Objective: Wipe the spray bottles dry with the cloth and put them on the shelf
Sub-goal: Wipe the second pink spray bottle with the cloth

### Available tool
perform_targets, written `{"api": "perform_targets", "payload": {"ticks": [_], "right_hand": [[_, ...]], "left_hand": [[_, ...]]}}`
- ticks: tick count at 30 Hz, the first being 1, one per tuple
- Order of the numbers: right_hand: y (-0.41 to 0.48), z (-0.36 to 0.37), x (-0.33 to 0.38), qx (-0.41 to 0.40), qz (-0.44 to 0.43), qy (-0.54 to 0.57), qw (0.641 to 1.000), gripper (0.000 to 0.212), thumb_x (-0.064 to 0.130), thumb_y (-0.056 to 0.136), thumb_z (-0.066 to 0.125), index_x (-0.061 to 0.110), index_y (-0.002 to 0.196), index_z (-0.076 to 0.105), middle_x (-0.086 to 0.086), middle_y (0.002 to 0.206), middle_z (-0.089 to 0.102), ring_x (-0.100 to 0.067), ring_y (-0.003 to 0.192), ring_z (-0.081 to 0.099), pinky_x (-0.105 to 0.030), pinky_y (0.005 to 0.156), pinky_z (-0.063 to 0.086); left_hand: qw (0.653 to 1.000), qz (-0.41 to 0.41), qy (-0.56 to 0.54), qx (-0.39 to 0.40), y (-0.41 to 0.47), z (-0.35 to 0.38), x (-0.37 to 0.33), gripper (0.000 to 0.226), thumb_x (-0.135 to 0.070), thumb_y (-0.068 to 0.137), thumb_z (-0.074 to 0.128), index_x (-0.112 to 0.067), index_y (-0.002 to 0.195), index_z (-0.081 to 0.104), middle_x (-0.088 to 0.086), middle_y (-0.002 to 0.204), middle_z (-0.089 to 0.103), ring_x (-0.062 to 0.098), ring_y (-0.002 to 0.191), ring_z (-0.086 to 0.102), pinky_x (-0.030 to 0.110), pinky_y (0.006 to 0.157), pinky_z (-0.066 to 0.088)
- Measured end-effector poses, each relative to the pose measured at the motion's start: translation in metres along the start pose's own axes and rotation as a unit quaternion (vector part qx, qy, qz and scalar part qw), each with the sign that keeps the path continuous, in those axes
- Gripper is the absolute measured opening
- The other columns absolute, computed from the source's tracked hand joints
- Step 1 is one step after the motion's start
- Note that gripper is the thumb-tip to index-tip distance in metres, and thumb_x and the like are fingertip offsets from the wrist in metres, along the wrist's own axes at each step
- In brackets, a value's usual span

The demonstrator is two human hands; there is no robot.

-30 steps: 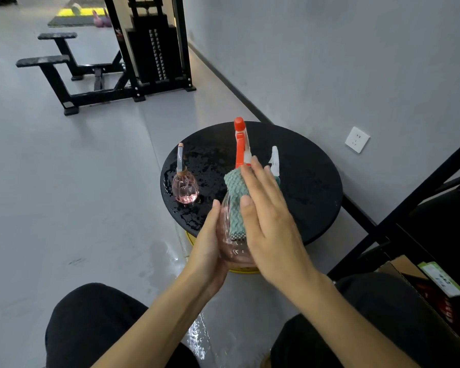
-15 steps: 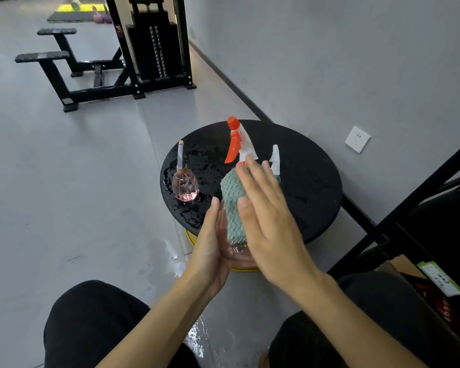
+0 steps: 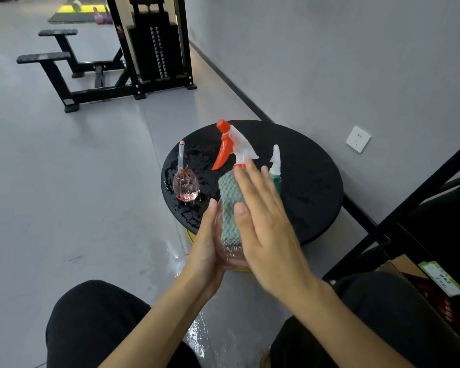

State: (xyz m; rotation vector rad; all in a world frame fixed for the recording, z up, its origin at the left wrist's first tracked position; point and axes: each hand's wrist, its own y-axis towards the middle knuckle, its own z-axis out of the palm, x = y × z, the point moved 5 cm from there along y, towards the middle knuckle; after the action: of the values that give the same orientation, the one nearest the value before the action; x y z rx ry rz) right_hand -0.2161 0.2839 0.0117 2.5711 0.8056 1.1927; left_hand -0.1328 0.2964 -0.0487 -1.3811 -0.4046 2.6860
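On the wet left part of the round black table (image 3: 311,181), a small pink bottle (image 3: 185,185) is left standing upright, not yet wiped. Just in front of the table's near edge, the spray bottle (image 3: 230,147) with the orange trigger is held clear of the tabletop, upright, its clear body supported from the left by the left hand (image 3: 207,251). The palm is laid against the glass with the thumb straight up; whether the fingers curl round the far side cannot be told.

The green cloth (image 3: 230,208) is pressed flat against the bottle's near side by the right hand (image 3: 266,229), whose fingers are spread and straight, not clenched. Nothing is pinched by it.

Behind that hand, over the table's middle, a third bottle (image 3: 276,162) with a white nozzle is partly hidden.

The drying step is judged to be in hand, with the first bottle being rubbed down. Next, the bottle would need to be turned so that its unwiped sides are reached. It would then have to be carried to the black shelf frame (image 3: 409,208) to the right of the table.
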Motion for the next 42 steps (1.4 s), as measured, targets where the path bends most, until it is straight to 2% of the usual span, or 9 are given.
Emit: {"api": "perform_targets", "payload": {"ticks": [3,7,10,16,20,23,26,34,42], "right_hand": [[0.004,-0.001,0.0,0.004,-0.005,-0.018,1.0,0.056,0.041,0.1,0.017,0.025,0.154,0.015,0.013,0.162,0.002,-0.005,0.148,-0.009,-0.043,0.121,0.013],[-0.021,0.008,0.009,0.024,-0.023,-0.052,0.998,0.057,0.038,0.101,0.02,0.028,0.155,0.003,0.016,0.162,-0.005,-0.007,0.148,-0.01,-0.048,0.12,0.017],[-0.029,0.01,0.008,0.026,-0.039,-0.057,0.997,0.056,0.035,0.102,0.022,0.026,0.155,0.006,0.015,0.162,-0.001,-0.009,0.149,-0.006,-0.044,0.119,0.018],[0.006,-0.009,-0.004,0.02,0.014,0.02,1.0,0.053,0.037,0.102,0.022,0.028,0.154,0.015,0.019,0.161,0.005,0.001,0.147,-0.006,-0.024,0.121,0.005],[-0.001,-0.006,0.005,0.006,-0.021,-0.012,1.0,0.052,0.035,0.102,0.021,0.024,0.153,0.02,0.015,0.162,0.009,-0.005,0.149,-0.003,-0.031,0.122,0.01],[-0.024,0.002,0.01,0.008,-0.043,-0.038,0.998,0.053,0.029,0.102,0.024,0.023,0.154,0.016,0.013,0.162,0.005,-0.01,0.15,-0.003,-0.042,0.121,0.017],[-0.032,0.006,0.011,0.022,-0.049,-0.041,0.998,0.053,0.028,0.102,0.023,0.025,0.154,0.014,0.015,0.162,0.001,-0.011,0.15,-0.005,-0.051,0.118,0.021],[0.007,-0.015,-0.002,-0.009,0.022,-0.014,1.0,0.054,0.044,0.101,0.018,0.03,0.153,0.019,0.018,0.161,0.008,0.001,0.147,-0.008,-0.041,0.122,0.014],[-0.032,0.0,0.009,-0.011,-0.01,-0.022,1.0,0.058,0.037,0.1,0.03,0.028,0.154,0.012,0.016,0.162,0.001,-0.008,0.149,-0.006,-0.017,0.118,-0.001]], "left_hand": [[1.0,0.001,0.003,0.013,-0.002,0.001,-0.001,0.043,-0.053,0.096,0.033,-0.031,0.111,0.067,-0.002,0.095,0.076,0.013,0.077,0.073,0.028,0.048,0.053],[0.999,0.032,-0.024,-0.013,0.001,-0.004,-0.007,0.046,-0.046,0.097,0.034,-0.018,0.116,0.065,0.004,0.109,0.074,0.015,0.1,0.07,0.025,0.073,0.057],[0.999,0.013,-0.042,-0.017,0.001,-0.006,-0.005,0.048,-0.043,0.102,0.028,-0.016,0.116,0.065,0.006,0.11,0.073,0.016,0.101,0.07,0.024,0.075,0.057],[0.999,-0.034,-0.017,0.01,-0.001,0.003,0.003,0.046,-0.051,0.099,0.031,-0.023,0.114,0.065,0.001,0.084,0.076,0.015,0.063,0.072,0.029,0.044,0.053],[0.999,-0.022,-0.039,-0.008,0.002,0.001,0.0,0.046,-0.052,0.098,0.032,-0.026,0.108,0.069,0.002,0.092,0.076,0.015,0.073,0.074,0.028,0.049,0.055],[0.997,-0.005,-0.075,-0.005,0.002,0.001,-0.008,0.055,-0.05,0.099,0.031,-0.02,0.098,0.077,0.008,0.106,0.074,0.018,0.094,0.072,0.028,0.07,0.06],[0.998,0.001,-0.064,-0.009,0.0,0.003,-0.009,0.055,-0.048,0.1,0.028,-0.017,0.102,0.074,0.008,0.103,0.075,0.018,0.093,0.072,0.026,0.071,0.058],[0.999,0.0,-0.011,0.031,-0.005,0.016,0.0,0.044,-0.051,0.096,0.033,-0.028,0.115,0.065,-0.001,0.091,0.076,0.016,0.068,0.073,0.031,0.046,0.053],[1.0,0.013,-0.026,0.005,0.004,0.009,-0.011,0.051,-0.047,0.099,0.031,-0.012,0.118,0.063,0.01,0.106,0.073,0.019,0.095,0.071,0.027,0.073,0.057]]}}
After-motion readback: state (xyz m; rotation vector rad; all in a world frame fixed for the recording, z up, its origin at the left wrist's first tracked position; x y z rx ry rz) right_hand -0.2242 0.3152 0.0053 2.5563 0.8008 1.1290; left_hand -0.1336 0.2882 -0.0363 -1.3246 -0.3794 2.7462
